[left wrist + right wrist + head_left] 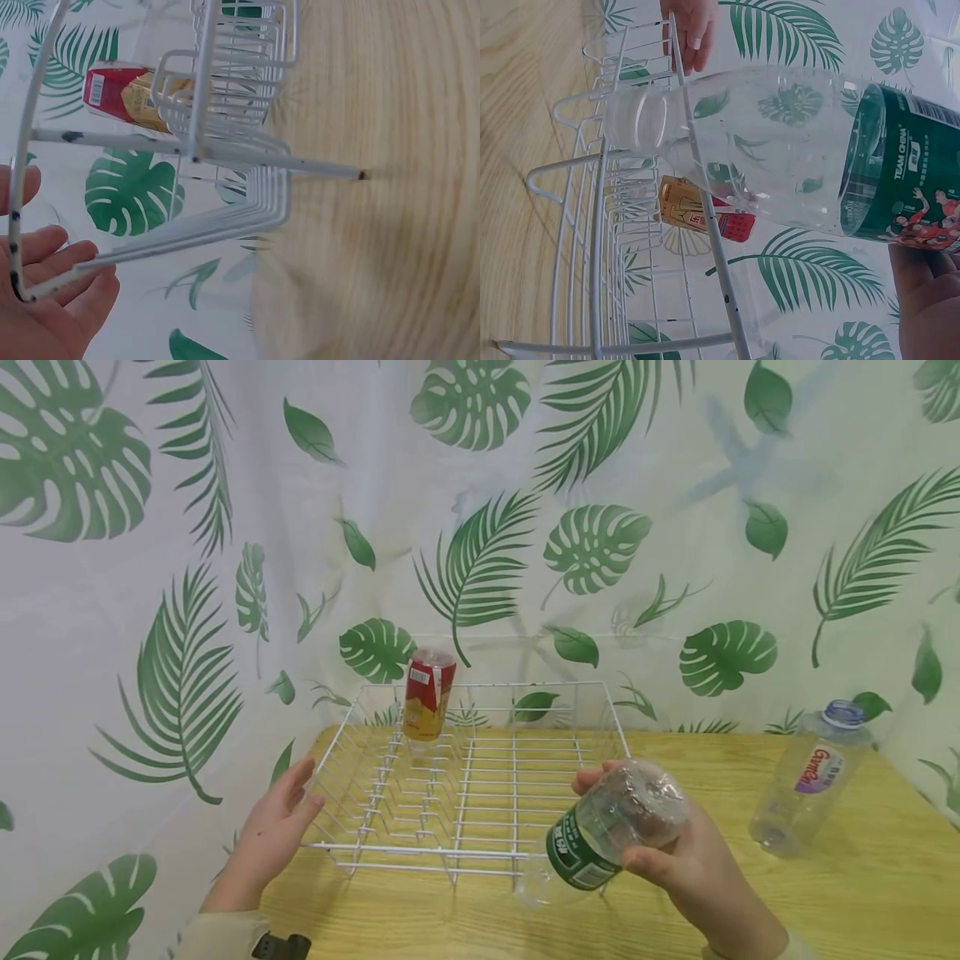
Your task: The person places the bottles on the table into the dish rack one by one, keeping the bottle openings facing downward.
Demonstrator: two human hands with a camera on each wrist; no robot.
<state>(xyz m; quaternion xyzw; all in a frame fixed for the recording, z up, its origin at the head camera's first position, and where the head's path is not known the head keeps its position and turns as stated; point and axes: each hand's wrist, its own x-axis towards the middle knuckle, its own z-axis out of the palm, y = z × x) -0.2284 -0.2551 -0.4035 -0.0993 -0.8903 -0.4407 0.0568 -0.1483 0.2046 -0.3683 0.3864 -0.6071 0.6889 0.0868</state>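
My right hand (678, 860) grips a clear plastic bottle (630, 806) with a green label. The bottle tilts, base up and open neck down to the left, at the front right corner of a white wire dish rack (487, 854). In the right wrist view, the bottle's neck (641, 116) overlaps the rack's rim. My left hand (273, 827) is at the rack's left side, fingers fairly straight; in the left wrist view, its fingers (94, 296) lie by the wire rim. A bottle with a red and yellow wrap (429, 697) stands upside down in the rack's back left part.
A clear bottle with a blue-ringed mouth (813, 781) and a small label stands upright on the wooden table (885, 877) to the right. Behind the table and on the left hangs a white curtain (637, 635) printed with green leaves.
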